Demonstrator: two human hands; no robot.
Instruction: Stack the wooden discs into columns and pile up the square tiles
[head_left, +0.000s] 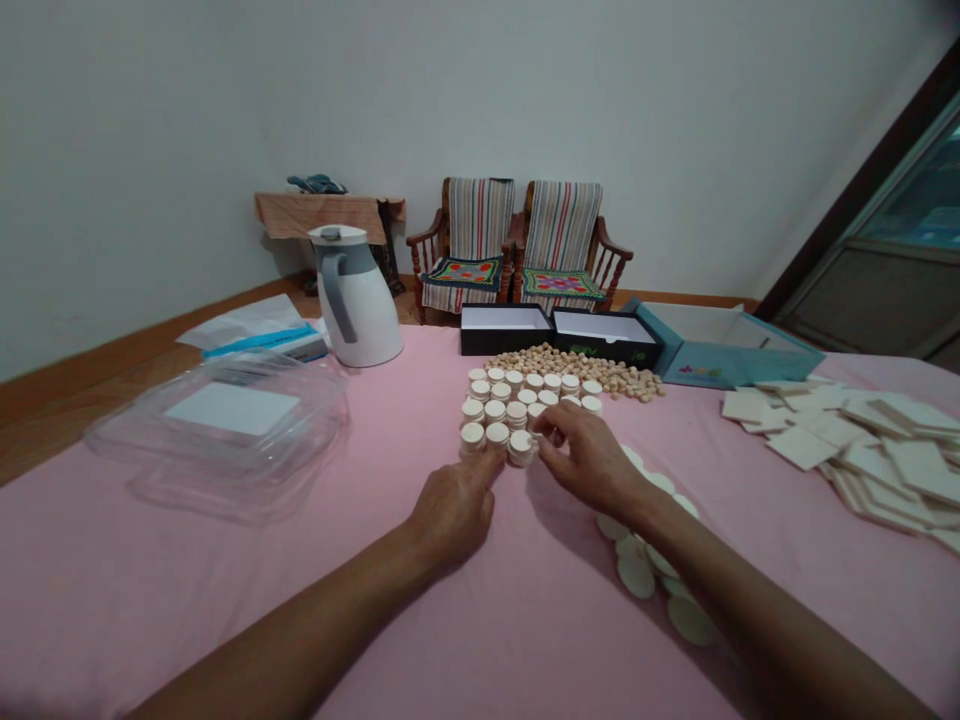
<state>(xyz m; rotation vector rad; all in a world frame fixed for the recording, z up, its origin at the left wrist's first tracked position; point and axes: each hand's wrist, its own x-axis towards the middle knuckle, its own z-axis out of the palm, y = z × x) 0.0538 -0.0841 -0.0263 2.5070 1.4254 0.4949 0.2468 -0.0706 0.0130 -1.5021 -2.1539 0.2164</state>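
Observation:
Short stacks of pale round wooden discs (496, 436) stand in close rows on the pink tablecloth (420, 640). My left hand (454, 510) is at the front row, its index finger reaching to the base of a front stack while the other fingers are curled in. My right hand (581, 450) is bent over the right side of the rows, thumb and fingers pinched beside the front right stack. A pale disc edge shows at those fingertips, partly hidden by them. Under my right forearm lie larger thin wooden rounds (636, 575), spread loosely and partly covered.
Behind the stacks lie many small wooden beads (570, 368), two black box trays (506, 340) and a blue box (705, 365). Square wooden tiles (892, 450) are heaped at right. A clear plastic container (225, 430), a small carton (300, 345) and a white jug (367, 310) stand left.

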